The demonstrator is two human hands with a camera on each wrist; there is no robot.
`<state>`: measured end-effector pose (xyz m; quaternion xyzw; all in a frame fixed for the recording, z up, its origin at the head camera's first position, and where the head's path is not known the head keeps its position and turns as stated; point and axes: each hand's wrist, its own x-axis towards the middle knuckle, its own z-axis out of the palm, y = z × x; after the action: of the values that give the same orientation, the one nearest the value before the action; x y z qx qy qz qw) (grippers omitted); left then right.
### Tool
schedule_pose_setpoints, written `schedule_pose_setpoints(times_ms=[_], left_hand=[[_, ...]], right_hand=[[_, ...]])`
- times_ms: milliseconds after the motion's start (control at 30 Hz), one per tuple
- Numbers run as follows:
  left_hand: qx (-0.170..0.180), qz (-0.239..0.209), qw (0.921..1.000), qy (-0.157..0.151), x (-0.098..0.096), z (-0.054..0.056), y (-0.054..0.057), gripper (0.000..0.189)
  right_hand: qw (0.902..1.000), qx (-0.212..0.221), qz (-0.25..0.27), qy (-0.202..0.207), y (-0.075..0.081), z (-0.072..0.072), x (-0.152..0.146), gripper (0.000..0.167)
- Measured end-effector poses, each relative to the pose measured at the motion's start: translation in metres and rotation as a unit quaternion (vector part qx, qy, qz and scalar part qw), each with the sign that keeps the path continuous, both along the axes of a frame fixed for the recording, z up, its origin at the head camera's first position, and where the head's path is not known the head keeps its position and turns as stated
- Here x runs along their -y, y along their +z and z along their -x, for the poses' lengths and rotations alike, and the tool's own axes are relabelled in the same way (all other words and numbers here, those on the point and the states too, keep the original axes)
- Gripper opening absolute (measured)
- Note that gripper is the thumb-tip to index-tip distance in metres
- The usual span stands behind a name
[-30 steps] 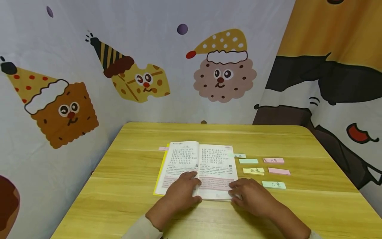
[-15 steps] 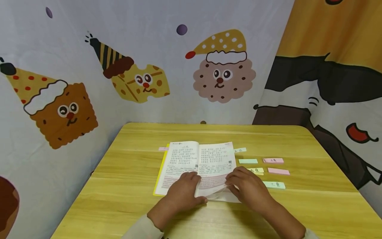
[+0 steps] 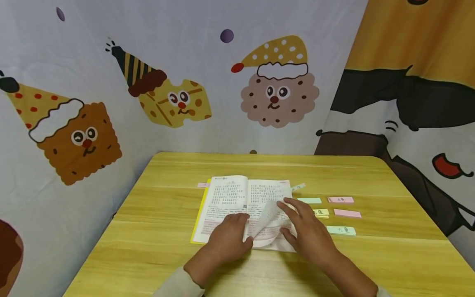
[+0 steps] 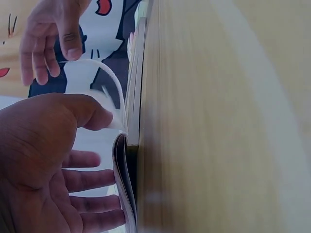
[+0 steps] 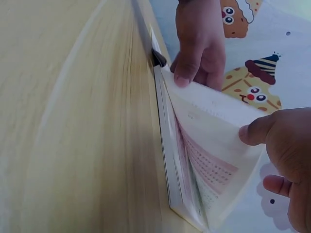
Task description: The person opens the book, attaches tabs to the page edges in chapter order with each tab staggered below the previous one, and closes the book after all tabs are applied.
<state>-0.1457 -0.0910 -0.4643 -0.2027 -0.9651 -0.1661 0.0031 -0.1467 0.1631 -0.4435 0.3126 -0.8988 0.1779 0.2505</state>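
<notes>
An open book [image 3: 224, 231] with a yellow cover edge lies on the table. My left hand [image 3: 227, 236] rests over its left page near the gutter. In the right wrist view, the left thumb [image 5: 186, 73] is right at the base of a raised leaf. That leaf [image 3: 266, 216] of the right half curls up and leftward, its underside showing. My right hand [image 3: 309, 227] is at the leaf's free edge, fingers spread. In the head view, its index fingertip meets the curled corner. The right wrist view shows the right thumb [image 5: 252, 131] against the leaf.
Right of the book lie small paper slips: a plain green one [image 3: 309, 200], a yellow one [image 3: 321, 213], a pink one [image 3: 340, 199], another pink one [image 3: 347, 213] and a green one [image 3: 341, 230]. A pink tab [image 3: 203, 185] and a green tab [image 3: 298, 187] stick out of the book.
My right hand has lifted the lower corner of the right-hand leaf and carried it up and left. Its fingers have spread. My left hand stays by the gutter, its thumb shifted slightly.
</notes>
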Motion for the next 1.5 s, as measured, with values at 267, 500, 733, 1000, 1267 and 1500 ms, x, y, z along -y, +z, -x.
schedule_pose_setpoints(times_ms=[267,500,733,1000,1267,1500], left_hand=[[0.010,-0.043,0.9977,0.052,-0.001,0.001,0.004,0.081],[-0.050,-0.099,0.9885,0.103,0.000,0.002,0.003,0.100],[-0.120,-0.099,0.9797,0.126,0.004,0.000,0.000,0.114],[-0.140,0.040,0.9790,0.143,0.005,0.002,0.003,0.107],[-0.035,0.099,0.9944,0.007,0.002,-0.003,0.006,0.073],[0.026,0.089,0.9955,0.020,0.001,-0.007,0.007,0.057]], right_hand=[[0.9945,0.056,-0.081,0.034,-0.005,-0.002,-0.015,0.055],[0.9780,0.154,-0.130,0.055,-0.015,-0.006,-0.016,0.035],[0.9756,0.166,-0.137,0.043,-0.021,-0.007,-0.015,0.032],[0.9763,0.171,-0.127,0.037,-0.020,-0.008,-0.016,0.034],[0.9772,0.168,-0.123,0.041,-0.023,-0.009,-0.019,0.034],[0.9781,0.168,-0.118,0.036,-0.026,-0.010,-0.020,0.036]])
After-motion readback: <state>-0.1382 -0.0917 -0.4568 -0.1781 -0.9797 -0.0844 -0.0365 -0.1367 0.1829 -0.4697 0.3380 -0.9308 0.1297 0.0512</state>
